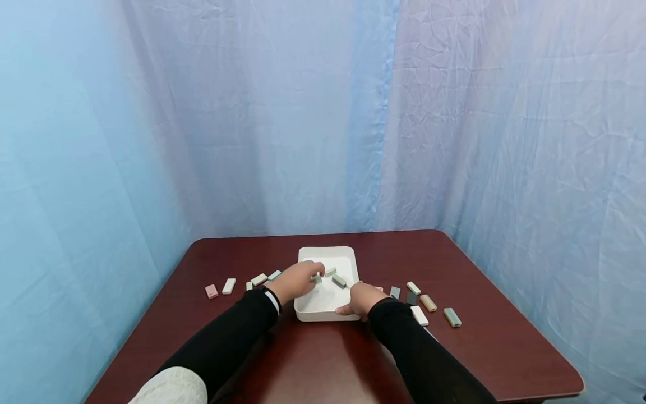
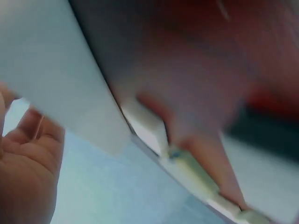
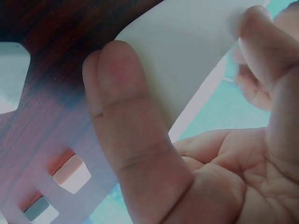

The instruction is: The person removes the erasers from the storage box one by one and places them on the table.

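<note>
Two hands work at the white tray [image 1: 348, 255]: we judge its blocks light, rigid and smooth (best pinched across the long sides), with our left hand [image 1: 298, 280] pinching a pale block [image 1: 317, 277] and our right hand [image 1: 364, 299] gripping the tray's near corner.

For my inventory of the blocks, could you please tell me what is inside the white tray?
Inside the white tray lie at least two small blocks. The left hand reaches in over its left part and holds one; anything beneath that hand is covered.

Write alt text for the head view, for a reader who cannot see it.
A person's left hand reaches into a white tray on a dark red table, pinching a small block, while the right hand grips the tray's near right corner. More pastel blocks lie scattered on both sides of the tray.
</note>
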Tool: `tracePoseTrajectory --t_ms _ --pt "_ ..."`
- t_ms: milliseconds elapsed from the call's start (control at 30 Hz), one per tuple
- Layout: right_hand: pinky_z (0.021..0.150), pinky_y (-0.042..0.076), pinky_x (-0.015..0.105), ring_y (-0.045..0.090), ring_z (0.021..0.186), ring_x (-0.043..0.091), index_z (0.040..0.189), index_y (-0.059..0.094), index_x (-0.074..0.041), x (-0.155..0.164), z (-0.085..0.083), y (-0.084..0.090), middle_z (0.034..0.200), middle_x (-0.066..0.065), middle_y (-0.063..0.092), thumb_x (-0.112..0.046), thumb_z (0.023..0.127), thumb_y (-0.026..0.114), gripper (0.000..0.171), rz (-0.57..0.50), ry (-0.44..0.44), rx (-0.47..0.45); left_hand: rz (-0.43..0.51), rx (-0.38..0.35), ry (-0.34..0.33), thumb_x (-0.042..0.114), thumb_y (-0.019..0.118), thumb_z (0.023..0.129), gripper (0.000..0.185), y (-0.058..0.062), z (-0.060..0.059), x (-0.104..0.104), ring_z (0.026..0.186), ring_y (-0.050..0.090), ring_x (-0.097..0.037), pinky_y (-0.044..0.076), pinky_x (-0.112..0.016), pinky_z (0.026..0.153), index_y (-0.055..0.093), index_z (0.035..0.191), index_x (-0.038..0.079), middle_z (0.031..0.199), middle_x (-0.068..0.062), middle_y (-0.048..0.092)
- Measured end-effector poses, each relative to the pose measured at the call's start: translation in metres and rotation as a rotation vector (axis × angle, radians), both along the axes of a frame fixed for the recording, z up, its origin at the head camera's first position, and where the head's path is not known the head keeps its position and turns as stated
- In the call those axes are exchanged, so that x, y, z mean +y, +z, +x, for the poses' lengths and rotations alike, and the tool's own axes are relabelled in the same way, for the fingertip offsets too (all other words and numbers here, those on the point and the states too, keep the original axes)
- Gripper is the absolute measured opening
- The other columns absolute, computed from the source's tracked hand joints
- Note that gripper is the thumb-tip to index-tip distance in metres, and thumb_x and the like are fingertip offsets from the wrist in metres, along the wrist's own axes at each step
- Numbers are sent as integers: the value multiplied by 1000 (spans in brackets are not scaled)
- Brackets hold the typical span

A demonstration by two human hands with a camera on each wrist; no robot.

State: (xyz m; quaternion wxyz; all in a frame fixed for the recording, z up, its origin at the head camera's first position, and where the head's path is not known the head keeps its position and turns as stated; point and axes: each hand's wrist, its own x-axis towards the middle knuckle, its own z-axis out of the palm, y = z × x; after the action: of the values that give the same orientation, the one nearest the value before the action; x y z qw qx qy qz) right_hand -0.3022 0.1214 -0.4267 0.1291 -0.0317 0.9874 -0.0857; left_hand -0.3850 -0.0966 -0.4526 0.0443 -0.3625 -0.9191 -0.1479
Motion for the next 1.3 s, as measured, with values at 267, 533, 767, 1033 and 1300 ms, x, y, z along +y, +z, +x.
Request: tracePoseTrajectory --t_ms 267,533,767,1033,1300 --pt "90 51 43 60 55 20 71 66 -5 2 2 1 57 5 60 -57 92 79 57 -28 5 3 83 18 183 5 67 102 24 14 -14 -48 94 59 -18 52 -35 82 79 122 12 113 -6 66" --pt "99 48 49 60 58 21 73 66 -5 2 3 5 58 6 61 -55 93 78 55 -32 2 -3 162 15 399 -2 56 104 33 17 -27 -115 111 67 -34 55 -45 87 75 130 5 126 -21 65" --pt "109 47 54 62 65 24 74 68 -4 2 -2 -2 61 10 66 -56 92 79 56 -51 -7 -10 41 -54 499 -6 54 103 35 -1 -27 -143 120 64 -42 57 -48 95 74 131 0 132 -26 66" --pt "111 46 56 63 65 26 71 67 -5 3 -2 -7 58 9 64 -56 92 79 56 -41 7 0 -61 -44 489 -4 56 104 26 -11 -22 -149 119 70 -42 57 -53 102 75 122 -8 123 -26 75" --pt "107 48 52 63 63 24 73 67 -5 3 -3 -6 58 8 63 -57 92 78 56 -36 -1 0 -178 -1 439 -6 58 102 27 -4 -12 -138 82 73 -34 61 -48 84 74 81 -1 81 -19 73"
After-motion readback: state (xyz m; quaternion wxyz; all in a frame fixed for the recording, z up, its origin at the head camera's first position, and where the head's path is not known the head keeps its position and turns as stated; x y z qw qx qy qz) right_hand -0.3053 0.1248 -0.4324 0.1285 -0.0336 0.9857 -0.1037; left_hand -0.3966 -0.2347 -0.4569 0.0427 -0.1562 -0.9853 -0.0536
